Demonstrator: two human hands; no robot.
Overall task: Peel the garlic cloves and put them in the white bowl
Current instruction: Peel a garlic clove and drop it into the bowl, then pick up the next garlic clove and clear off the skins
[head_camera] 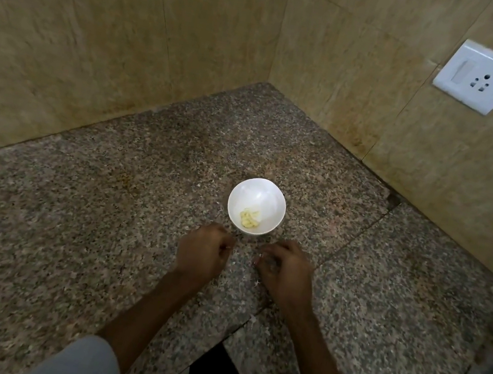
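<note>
Grey sleeve [82, 362] cloth covers the left upper arm at the bottom edge, and both bare forearms reach forward over the speckled granite counter [67, 221]. Further out, the left hand [202, 250] is curled into a loose fist with the thumb against the forefinger. Whether it pinches anything I cannot tell. The right hand [285, 268] is just beside it but not touching, fingers bent down toward the stone. A pale fleck shows at its fingertips, too small to say if it is a clove or skin, so its hold is also unclear. A few whitish scraps [256, 282] lie on the counter between and below the hands, probably peel. Just beyond the knuckles stands the white bowl [282, 199], upright, with a small heap of yellowish peeled cloves [249, 218] at its near side. No unpeeled garlic is plainly visible on the counter, so the task looks well advanced, perhaps down to a last clove in the fingers. Behind, tan tiled walls [98, 45] meet in a corner, and a white switch-and-socket plate [482, 76] sits on the right-hand one.
</note>
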